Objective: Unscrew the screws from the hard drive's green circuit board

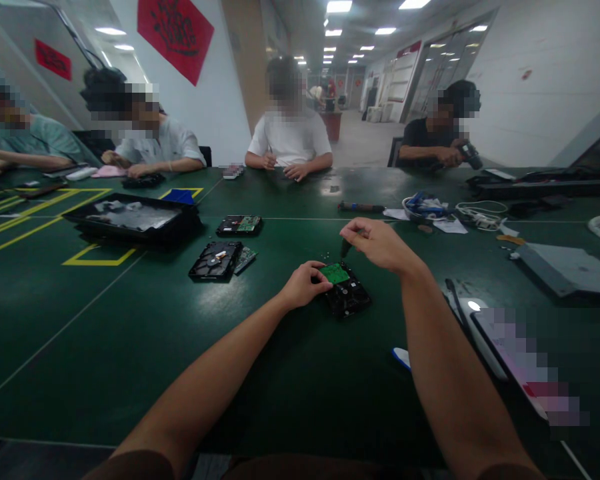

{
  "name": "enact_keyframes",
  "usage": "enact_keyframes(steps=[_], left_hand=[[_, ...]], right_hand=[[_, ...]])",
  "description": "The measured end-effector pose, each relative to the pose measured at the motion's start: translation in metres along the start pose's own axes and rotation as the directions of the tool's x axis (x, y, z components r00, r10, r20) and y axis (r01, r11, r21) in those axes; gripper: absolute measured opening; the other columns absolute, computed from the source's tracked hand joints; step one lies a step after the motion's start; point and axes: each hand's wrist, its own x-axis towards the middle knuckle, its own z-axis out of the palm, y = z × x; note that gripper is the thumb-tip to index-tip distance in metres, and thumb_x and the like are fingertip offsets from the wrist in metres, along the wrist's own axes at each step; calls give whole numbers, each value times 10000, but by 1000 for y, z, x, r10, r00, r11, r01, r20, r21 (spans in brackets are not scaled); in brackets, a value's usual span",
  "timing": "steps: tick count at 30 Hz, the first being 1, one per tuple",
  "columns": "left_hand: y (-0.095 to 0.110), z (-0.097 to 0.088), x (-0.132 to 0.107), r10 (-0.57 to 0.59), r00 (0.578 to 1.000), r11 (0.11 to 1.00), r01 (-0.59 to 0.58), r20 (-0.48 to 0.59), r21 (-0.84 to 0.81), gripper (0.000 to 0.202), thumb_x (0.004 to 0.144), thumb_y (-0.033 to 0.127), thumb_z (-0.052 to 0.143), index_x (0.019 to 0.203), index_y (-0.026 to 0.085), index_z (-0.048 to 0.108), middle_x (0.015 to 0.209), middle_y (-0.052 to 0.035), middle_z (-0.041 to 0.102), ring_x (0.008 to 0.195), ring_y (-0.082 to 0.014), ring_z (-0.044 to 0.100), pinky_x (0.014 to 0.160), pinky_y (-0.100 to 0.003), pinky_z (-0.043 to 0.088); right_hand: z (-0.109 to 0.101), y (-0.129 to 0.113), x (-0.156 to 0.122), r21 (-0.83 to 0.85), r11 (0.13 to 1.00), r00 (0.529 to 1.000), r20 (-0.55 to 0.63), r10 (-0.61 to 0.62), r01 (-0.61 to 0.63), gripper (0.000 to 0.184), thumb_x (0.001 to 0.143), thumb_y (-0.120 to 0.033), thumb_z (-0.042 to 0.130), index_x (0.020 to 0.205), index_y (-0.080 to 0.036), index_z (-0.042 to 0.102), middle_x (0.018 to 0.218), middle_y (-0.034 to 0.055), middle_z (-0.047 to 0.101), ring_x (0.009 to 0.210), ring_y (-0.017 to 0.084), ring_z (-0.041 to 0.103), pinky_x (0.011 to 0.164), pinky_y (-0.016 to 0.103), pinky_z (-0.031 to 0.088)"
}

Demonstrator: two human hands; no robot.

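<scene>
Head view: the hard drive (349, 298) lies on the green table (260, 373), its green board (335, 273) in place. Left hand (306, 285), fingers bent, grips its edge; right hand (380, 243) pinches a dark driver (345, 249) above. Judged part-done: loose bits (326, 255) lie beyond; 1 other drive (215, 260) sits beside a separate board (245, 260). 4 people (290, 137) sit opposite under ceiling lights (339, 7).

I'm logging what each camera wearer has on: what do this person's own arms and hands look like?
The left hand and right hand are ungloved, with no jewellery visible. The forearms are bare, and dark brown sleeves show at the bottom of the view.
</scene>
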Motion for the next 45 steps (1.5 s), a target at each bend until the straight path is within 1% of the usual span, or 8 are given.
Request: enact_keyframes(steps=[5, 8, 11, 20, 28, 35, 40, 45], left_hand=[[1, 0, 0, -2, 1000, 1000, 2, 2, -6, 128, 822, 322, 770, 769, 206, 769, 1329, -85, 629, 1265, -270, 582, 1067, -421, 459], [0, 1, 1, 3, 1000, 1000, -3, 2, -4, 115, 826, 313, 767, 773, 210, 772, 1317, -86, 634, 1285, -271, 566, 1076, -431, 451], [0, 1, 1, -1, 1000, 1000, 1, 3, -4, 112, 823, 302, 772, 769, 204, 770, 1325, -88, 630, 1290, -276, 563, 1076, -439, 453], [2, 1, 0, 10, 1000, 1000, -10, -11, 3, 128, 827, 307, 768, 757, 200, 764, 1302, -86, 648, 1240, -273, 597, 1058, -434, 465], [0, 0, 0, 5, 1000, 1000, -5, -7, 6, 126, 826, 307, 767, 767, 196, 764, 1324, -87, 634, 1249, -276, 591, 1067, -441, 463], [0, 1, -1, -10, 1000, 1000, 10, -9, -13, 125, 815, 314, 783, 768, 200, 766, 1335, -89, 620, 1243, -274, 594, 1066, -434, 467], [0, 2, 0, -9, 1000, 1000, 9, -7, -10, 121, 822, 310, 775, 772, 201, 767, 1327, -85, 629, 1249, -275, 591, 1074, -439, 461], [-1, 1, 0, 11, 1000, 1000, -11, -3, -10, 128, 828, 317, 769, 776, 200, 767, 1333, -87, 627, 1251, -273, 589, 1064, -439, 463]], right_hand=[[2, -6, -1, -3, 999, 999, -27, 40, -40, 266, 937, -453, 593, 945, -198, 667, 834, 45, 710, 607, 153, 609, 612, 314, 451], [4, -8, -2, 101, 995, 1000, 25, 19, -22, 272, 980, -444, 530, 973, -210, 669, 925, 56, 724, 569, 131, 610, 586, 314, 465], [4, -7, -3, 178, 983, 995, 94, 17, -34, 309, 1006, -449, 485, 1038, -217, 686, 825, 52, 706, 626, 158, 635, 587, 313, 483], [2, -2, -1, 19, 999, 999, -12, 42, -42, 215, 937, -394, 593, 896, -202, 681, 809, 42, 703, 623, 151, 611, 593, 307, 454], [5, -4, -2, 195, 979, 996, 77, 35, -49, 316, 986, -477, 528, 1035, -209, 687, 718, 46, 692, 630, 175, 648, 623, 329, 517], [5, 0, 0, 49, 998, 997, -68, 38, -35, 264, 910, -466, 635, 913, -206, 685, 852, 59, 718, 689, 181, 637, 646, 331, 488], [5, -5, -1, 109, 994, 1000, -27, 0, 3, 257, 971, -436, 546, 1001, -214, 671, 1023, 69, 730, 607, 132, 608, 614, 318, 486], [0, -5, -2, 152, 988, 999, 45, -5, -2, 285, 993, -398, 498, 1079, -210, 693, 800, 48, 692, 658, 163, 630, 613, 313, 486]])
